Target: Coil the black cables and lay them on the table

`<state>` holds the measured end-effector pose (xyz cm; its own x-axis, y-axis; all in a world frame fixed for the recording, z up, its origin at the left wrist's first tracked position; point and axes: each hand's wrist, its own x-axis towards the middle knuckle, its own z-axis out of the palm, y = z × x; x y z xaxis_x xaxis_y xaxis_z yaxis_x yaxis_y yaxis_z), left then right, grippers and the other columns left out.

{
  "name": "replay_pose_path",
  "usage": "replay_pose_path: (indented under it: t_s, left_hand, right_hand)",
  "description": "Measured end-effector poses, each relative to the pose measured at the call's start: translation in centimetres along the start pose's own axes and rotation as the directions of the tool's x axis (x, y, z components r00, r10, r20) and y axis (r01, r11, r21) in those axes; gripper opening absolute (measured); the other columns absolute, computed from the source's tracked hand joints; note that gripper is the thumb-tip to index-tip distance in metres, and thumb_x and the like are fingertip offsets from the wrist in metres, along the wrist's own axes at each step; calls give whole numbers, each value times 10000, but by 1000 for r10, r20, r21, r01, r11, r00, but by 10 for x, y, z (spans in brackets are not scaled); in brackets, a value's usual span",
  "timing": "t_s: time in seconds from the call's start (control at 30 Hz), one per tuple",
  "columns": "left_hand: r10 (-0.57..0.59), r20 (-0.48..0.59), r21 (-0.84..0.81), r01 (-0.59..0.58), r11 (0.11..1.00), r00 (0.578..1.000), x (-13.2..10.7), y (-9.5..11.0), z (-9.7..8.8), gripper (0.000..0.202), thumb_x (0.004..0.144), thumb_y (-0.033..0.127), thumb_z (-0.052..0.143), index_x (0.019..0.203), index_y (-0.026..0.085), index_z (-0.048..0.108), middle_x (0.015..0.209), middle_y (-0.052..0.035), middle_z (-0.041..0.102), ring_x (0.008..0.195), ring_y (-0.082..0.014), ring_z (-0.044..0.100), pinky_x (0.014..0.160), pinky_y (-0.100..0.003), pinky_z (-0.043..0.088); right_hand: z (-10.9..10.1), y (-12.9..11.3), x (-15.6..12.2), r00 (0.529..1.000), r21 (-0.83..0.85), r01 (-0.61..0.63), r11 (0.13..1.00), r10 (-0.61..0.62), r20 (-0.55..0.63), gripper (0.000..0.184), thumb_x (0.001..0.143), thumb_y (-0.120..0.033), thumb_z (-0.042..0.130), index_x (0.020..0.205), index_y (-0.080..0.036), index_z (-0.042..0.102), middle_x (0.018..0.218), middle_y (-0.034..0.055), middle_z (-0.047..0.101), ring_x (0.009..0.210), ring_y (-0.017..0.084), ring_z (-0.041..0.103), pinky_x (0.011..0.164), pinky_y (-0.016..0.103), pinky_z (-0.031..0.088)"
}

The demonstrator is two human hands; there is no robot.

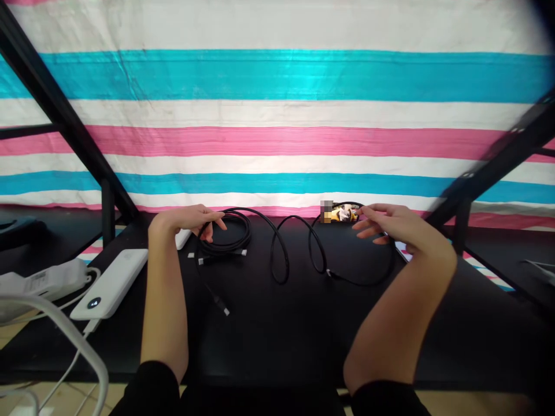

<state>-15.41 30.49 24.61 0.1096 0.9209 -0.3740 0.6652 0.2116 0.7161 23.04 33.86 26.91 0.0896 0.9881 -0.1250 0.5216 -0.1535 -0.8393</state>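
White power bank [113, 284] lies at lower left on the black table [277, 338]. Mid-frame, a black cable [287, 266] runs in loose loops; the right hand [392, 222] pinches it lightly, while the left hand [186, 219] bends over a coiled cable [221, 250], its hold unclear. Behind, striped sheeting [277, 115] fills the top.

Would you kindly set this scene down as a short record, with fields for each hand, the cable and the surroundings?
Left hand: fingertips at the black cable, by the left edge of a dark coil; closure unclear
Right hand: appears to pinch the black cable between thumb and fingers
Cable layout: loose loops between the hands
Left side: white rectangular device, white lead at its near end
Surface: black table
Backdrop: striped sheet in blue, pink and white
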Motion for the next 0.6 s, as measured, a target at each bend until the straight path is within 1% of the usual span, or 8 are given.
replay_pose_path:
  t_s: [0.1, 0.2, 0.23, 0.3, 0.37, 0.43, 0.5, 0.6]
  left_hand:
    - [-5, 4, 36, 5, 999, 1000, -1, 2, 1, 562, 714, 664, 535, 909, 171, 722, 601, -58, 663, 690, -220, 628, 633, -277, 455]
    - [6, -11, 81, -5, 997, 1000, -3, 6, 1, 546, 754, 640, 495, 933, 174, 715, 645, -63, 688, 700, -209, 620, 632, -268, 443]
    - [19, -36, 96, -15, 995, 999, -3, 8, 2, 530, 769, 619, 485, 945, 173, 711, 668, -66, 699, 699, -205, 616, 629, -265, 439]
    - [63, -136, 126, -46, 991, 989, -2, 12, 4, 497, 799, 563, 460, 966, 163, 703, 711, -72, 716, 680, -197, 604, 615, -265, 432]
    - [135, -255, 156, -97, 983, 957, 2, 19, 8, 476, 827, 509, 419, 978, 154, 698, 740, -75, 723, 664, -192, 598, 611, -269, 427]
    - [216, -341, 185, -160, 970, 915, 6, 25, 13, 466, 848, 475, 385, 970, 152, 699, 728, -71, 719, 663, -195, 604, 623, -275, 428]
    - [284, -400, 189, -225, 956, 871, 10, 31, 19, 459, 864, 458, 369, 959, 152, 697, 684, -64, 708, 669, -197, 614, 645, -279, 434]
    - [351, -466, 169, -308, 936, 812, 13, 40, 28, 449, 880, 449, 363, 931, 148, 692, 620, -54, 684, 645, -188, 615, 662, -278, 443]
  right_hand:
    - [5, -2, 1, 999, -5, 4, 1000, -4, 35, 150, 904, -298, 495, 852, -183, 578, 767, 109, 699, 640, 189, 675, 440, 225, 458]
    - [13, -6, 0, 995, -4, 16, 1000, -16, 100, 182, 940, -297, 410, 956, -172, 541, 814, 143, 705, 695, 221, 694, 409, 228, 466]
    - [17, -7, 1, 992, -2, 24, 1000, -24, 126, 200, 948, -302, 386, 994, -167, 527, 846, 157, 706, 711, 228, 697, 398, 228, 470]
    - [26, -10, 4, 979, 10, 39, 999, -40, 200, 236, 961, -312, 348, 1053, -159, 502, 943, 185, 700, 740, 233, 702, 385, 228, 484]
    - [37, -11, 10, 950, 43, 43, 998, -54, 307, 261, 968, -328, 328, 1096, -156, 477, 1027, 200, 687, 758, 232, 707, 381, 227, 500]
    - [48, -13, 16, 910, 94, 50, 994, -84, 406, 281, 970, -350, 327, 1134, -159, 451, 1050, 199, 687, 763, 231, 710, 376, 223, 507]
    - [56, -14, 19, 871, 150, 72, 986, -136, 471, 298, 965, -379, 345, 1158, -168, 429, 1022, 185, 700, 756, 228, 713, 363, 210, 497]
    - [65, -18, 19, 826, 201, 113, 973, -205, 525, 301, 953, -397, 382, 1168, -187, 413, 931, 151, 723, 691, 208, 708, 331, 184, 451]
